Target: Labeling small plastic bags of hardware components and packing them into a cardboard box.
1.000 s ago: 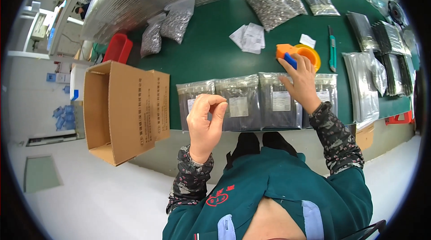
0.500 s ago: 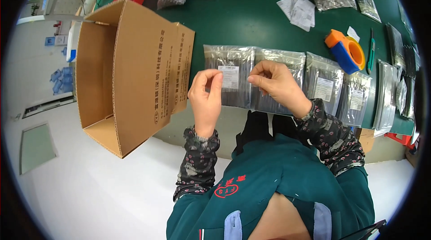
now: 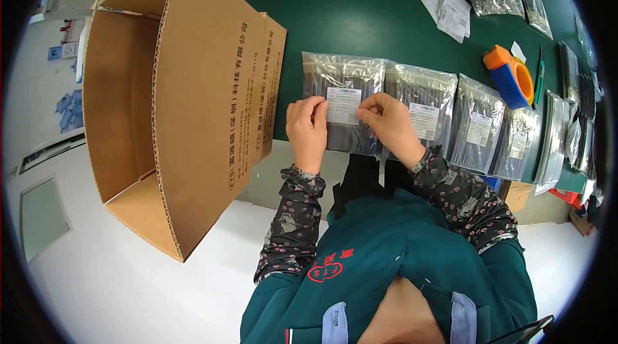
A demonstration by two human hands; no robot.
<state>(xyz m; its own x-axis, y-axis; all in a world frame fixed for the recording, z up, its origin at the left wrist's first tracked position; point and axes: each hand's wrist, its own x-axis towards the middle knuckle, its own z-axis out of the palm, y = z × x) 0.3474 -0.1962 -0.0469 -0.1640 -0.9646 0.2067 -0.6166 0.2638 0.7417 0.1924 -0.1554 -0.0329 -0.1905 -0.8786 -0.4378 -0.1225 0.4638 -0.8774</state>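
"How were the fingers?"

"On the left hand (image 3: 308, 130), thumb and forefinger were together, at the left side of a flat, clear plastic bag with dark, ribbed contents (image 3: 344, 137), just above and right of the frame's centre. The right hand (image 3: 394, 128) was pinched too, over that bag's right side. I couldn't tell whether anything thin lay in either pinch."

"What edges were around them?"

"The bag's lower end lay along the near edge of a smooth green tabletop (image 3: 360, 19). Its right side bordered a row of three similar labelled bags (image 3: 421, 94), curving down toward the right of the frame. On the left stood a large brown corrugated cardboard box (image 3: 203, 80), its side near the left hand."

"And room for moving?"

"A narrow green strip showed between box and bag; the broadest stretch ran through the upper middle, up to some loose white paper slips (image 3: 454, 16)."

"Materials?"

"The bag's film was glossy and creased, with a rectangular white paper label (image 3: 343, 106) showing. The box was matte, its raw edge wavy, its opening facing left. At right, an orange-and-blue plastic tape dispenser (image 3: 508, 86) sat beside a slim teal utility knife (image 3: 541, 83)."
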